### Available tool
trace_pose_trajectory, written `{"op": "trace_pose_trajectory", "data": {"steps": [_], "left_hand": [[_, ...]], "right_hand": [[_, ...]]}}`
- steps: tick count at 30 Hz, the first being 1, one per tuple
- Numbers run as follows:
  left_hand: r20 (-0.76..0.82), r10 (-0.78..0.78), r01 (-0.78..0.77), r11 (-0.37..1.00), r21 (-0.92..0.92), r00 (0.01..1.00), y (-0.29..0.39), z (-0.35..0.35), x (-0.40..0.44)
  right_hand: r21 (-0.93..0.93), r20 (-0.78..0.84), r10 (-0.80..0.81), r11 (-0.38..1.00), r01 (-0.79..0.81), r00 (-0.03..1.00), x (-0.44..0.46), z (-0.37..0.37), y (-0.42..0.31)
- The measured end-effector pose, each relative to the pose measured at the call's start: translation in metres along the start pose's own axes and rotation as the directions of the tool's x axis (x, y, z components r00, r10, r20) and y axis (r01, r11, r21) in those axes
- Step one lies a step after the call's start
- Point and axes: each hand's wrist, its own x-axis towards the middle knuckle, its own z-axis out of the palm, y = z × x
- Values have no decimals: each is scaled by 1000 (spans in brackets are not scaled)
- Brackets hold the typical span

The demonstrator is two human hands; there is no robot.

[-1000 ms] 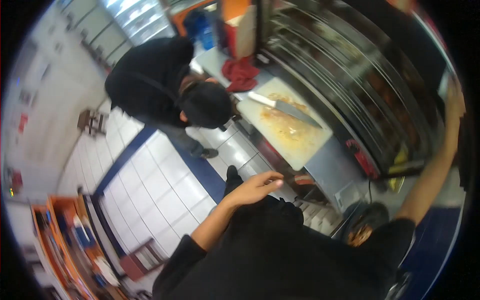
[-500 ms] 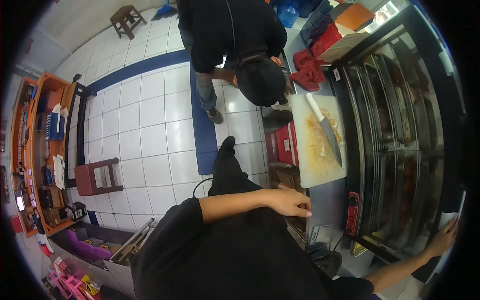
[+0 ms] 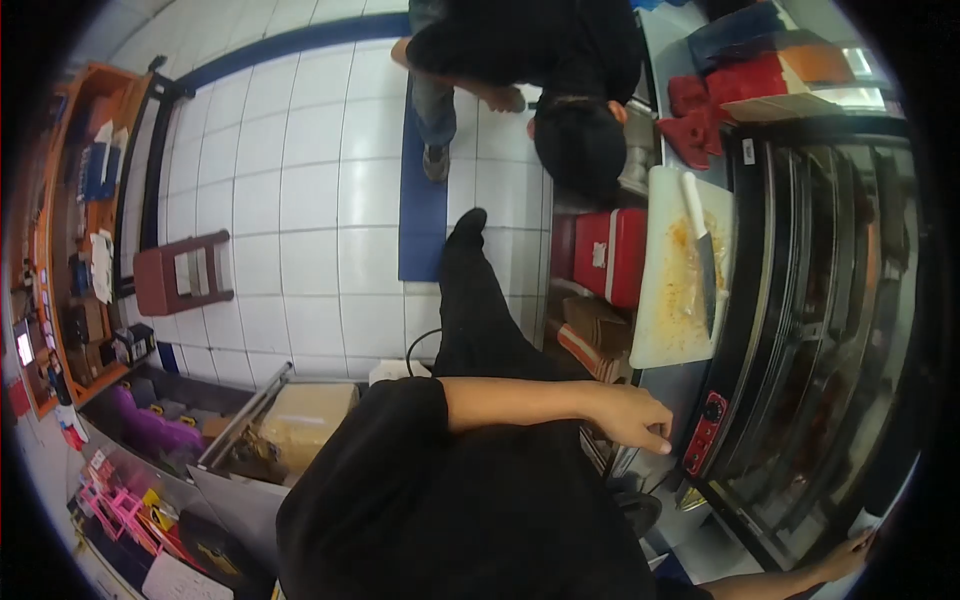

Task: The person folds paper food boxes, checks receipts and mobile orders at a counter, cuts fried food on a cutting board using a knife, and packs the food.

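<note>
My left hand [image 3: 635, 418] hangs over the near end of the metal counter, fingers curled in, with nothing visible in them. Close to it is the red control panel [image 3: 704, 435] of a black glass-sided cabinet [image 3: 765, 250] with several racks or trays inside. At the far lower right, my right hand [image 3: 848, 556] has its fingers bent over the cabinet's outer edge, beside a small white patch; dark shadow hides part of this grip. Beyond my left hand lies a stained white cutting board [image 3: 655, 300], and on it a white-handled knife [image 3: 702, 250].
A person in black [image 3: 580, 150] bends beside the counter. Red cloths [image 3: 690, 125] lie past the board. Below the counter is a red box [image 3: 612, 258]. A brown stool [image 3: 165, 280] stands on the tiled floor, near an orange shelf [image 3: 95, 330].
The view has shifted, and the cutting board and cabinet sit further right. My right hand appears lower, nearer the frame's edge. The other person's head has moved clear of the board's corner.
</note>
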Motion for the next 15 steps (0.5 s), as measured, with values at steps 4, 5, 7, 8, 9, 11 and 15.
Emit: {"op": "trace_pose_trajectory", "data": {"steps": [4, 5, 7, 8, 9, 11, 15], "left_hand": [[7, 0, 0, 1000, -19, 1000, -11, 2, -3], [16, -24, 24, 1000, -1, 1000, -11, -1, -5], [2, -6, 6, 1000, 14, 1000, -8, -5, -9], [-12, 14, -14, 1000, 27, 1000, -5, -8, -10], [-15, -10, 10, 1000, 10, 1000, 1, -9, -12], [27, -31, 32, 999, -41, 999, 5, -10, -12], [55, -220, 221, 975, -10, 974, 21, -16, -9]], "right_hand": [[-20, 82, 39, 999, -37, 996, 11, -2, 0], [145, 115, 50, 987, -67, 992, 10, 1, 3], [125, 153, 1, 992, -21, 988, 15, 16, 61], [-187, 162, -136, 968, 166, 977, -3, 41, 93], [-541, 168, -274, 778, 321, 947, -19, 68, 126], [-380, 69, -331, 863, 332, 941, -37, 66, 109], [190, -61, 218, 960, -203, 974, -13, -69, -99]]}}
